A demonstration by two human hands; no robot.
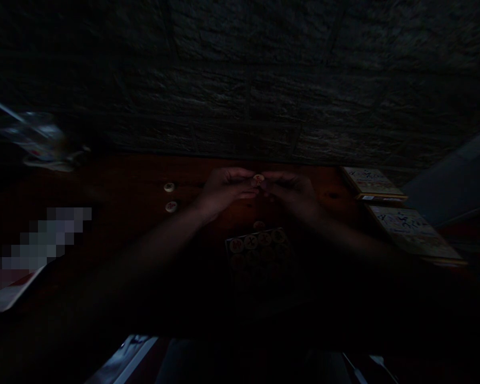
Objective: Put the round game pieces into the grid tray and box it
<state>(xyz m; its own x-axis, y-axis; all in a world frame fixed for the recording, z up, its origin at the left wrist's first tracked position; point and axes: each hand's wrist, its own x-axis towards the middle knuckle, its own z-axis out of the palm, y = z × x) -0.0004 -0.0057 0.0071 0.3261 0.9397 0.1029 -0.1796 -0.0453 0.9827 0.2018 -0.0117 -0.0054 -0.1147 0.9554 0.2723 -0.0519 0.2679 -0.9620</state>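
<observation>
Head view; both hands [224,188] [294,193] pinch disc [258,179]

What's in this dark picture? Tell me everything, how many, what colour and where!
held piece: 1, pale with red mark, between the hands
loose pieces: 3, pale, two at left, a dim one just beyond the tray
tray: 1, too dark for colour, below the hands
tray pieces: four clear, pale, far row; others too dark to count
flat boxes: 2, pale with blue marks, right
cup: 1, clear, far left
pixelated thing: 1, pale edge, left
table: 1, reddish brown, under these
wall: 1, dark grey, behind
left hand: 1, in shadow, on the held piece
right hand: 1, in shadow, same piece
</observation>
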